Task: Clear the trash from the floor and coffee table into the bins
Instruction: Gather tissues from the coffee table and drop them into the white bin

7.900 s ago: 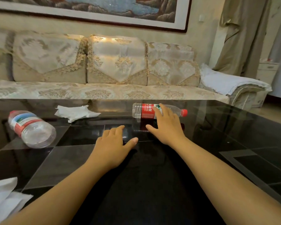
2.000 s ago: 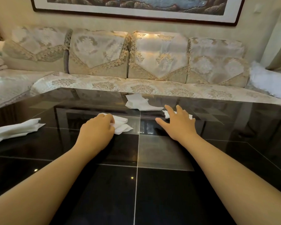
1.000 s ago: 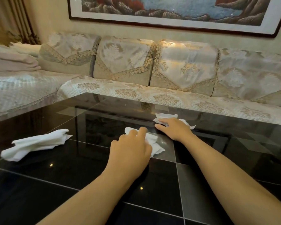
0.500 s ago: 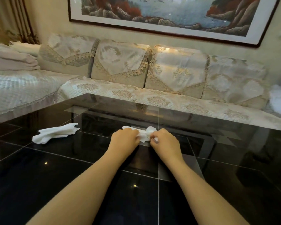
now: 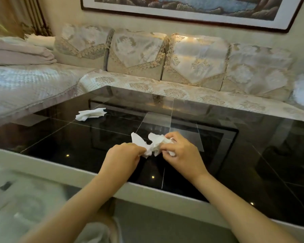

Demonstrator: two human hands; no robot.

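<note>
Two hands meet over the black table (image 5: 253, 155). The left hand (image 5: 123, 159) and the right hand (image 5: 182, 155) both pinch one bunch of white tissue (image 5: 152, 143) between them. The fingers of each hand are closed tight on it. The bunch is crumpled. It runs mostly side to side, from one hand to the other. Two loose flaps stick up and away, toward the sofa (image 5: 165, 67). I cannot tell if the bunch touches the table or is just above it.

A second tissue (image 5: 90, 114) lies flat on the table, far to the left and near the back left corner. It is long and thin. It points left to right, with its right end tipped a little toward the sofa. It is well apart from the hands.

The table top is shiny and dark, with thin lines crossing it. Its pale near edge (image 5: 165, 192) runs under both arms. The back edge sits close to the sofa seat. The left edge sits close to a bed-like seat with a white cover (image 5: 25, 85). Around the hands the top is bare, most of all on the right side.

A big picture (image 5: 200, 7) hangs on the wall above the sofa.
</note>
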